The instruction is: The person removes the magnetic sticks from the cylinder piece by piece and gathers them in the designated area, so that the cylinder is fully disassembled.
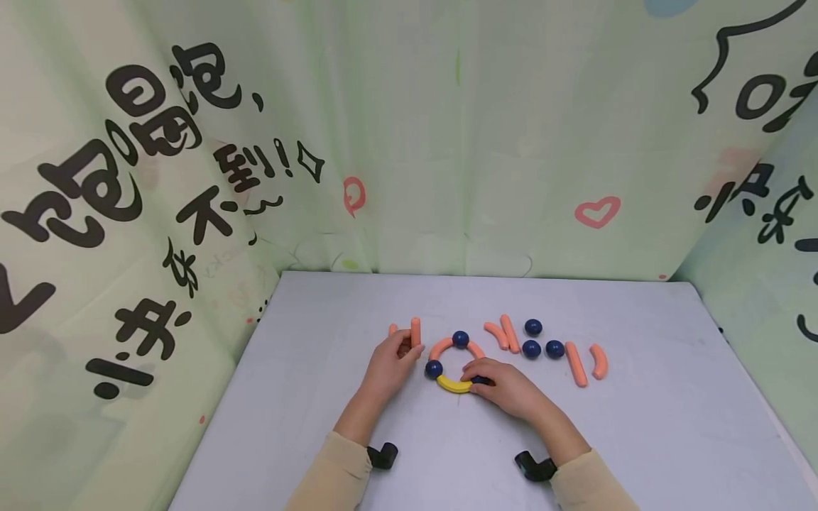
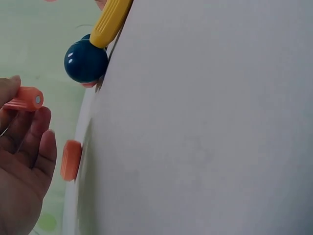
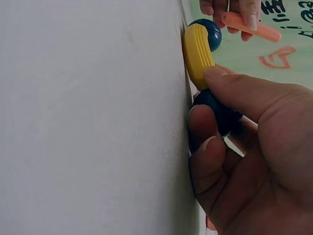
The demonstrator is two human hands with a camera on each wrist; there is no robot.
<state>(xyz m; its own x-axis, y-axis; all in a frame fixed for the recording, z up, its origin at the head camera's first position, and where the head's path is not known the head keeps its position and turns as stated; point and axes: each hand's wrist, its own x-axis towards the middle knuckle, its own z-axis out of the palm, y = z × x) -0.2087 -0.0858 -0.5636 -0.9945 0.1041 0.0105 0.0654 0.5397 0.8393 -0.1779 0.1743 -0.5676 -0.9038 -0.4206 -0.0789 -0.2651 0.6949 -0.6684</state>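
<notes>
Upright between the thumb and fingers of my left hand (image 1: pixel 388 363) is a straight orange magnetic stick (image 1: pixel 416 328), its round metal tip visible in the left wrist view. Another orange stick (image 2: pixel 72 160) lies on the table beside that hand, mostly hidden in the head view. My right hand (image 1: pixel 509 388) grips a dark blue ball (image 3: pixel 215 104) at one end of a curved yellow stick (image 1: pixel 452 385). The yellow stick belongs to a ring with a left blue ball (image 1: pixel 434 369), a top blue ball (image 1: pixel 461 339) and curved orange sticks (image 1: pixel 439 348). My right fingers cover part of the ring.
Beyond my right hand lie three loose blue balls (image 1: pixel 532 349), with straight orange sticks (image 1: pixel 576 365) and curved orange sticks (image 1: pixel 598 362) around them. The white table (image 1: pixel 671 411) meets a pale green printed curtain (image 1: pixel 486 177) at the back and sides.
</notes>
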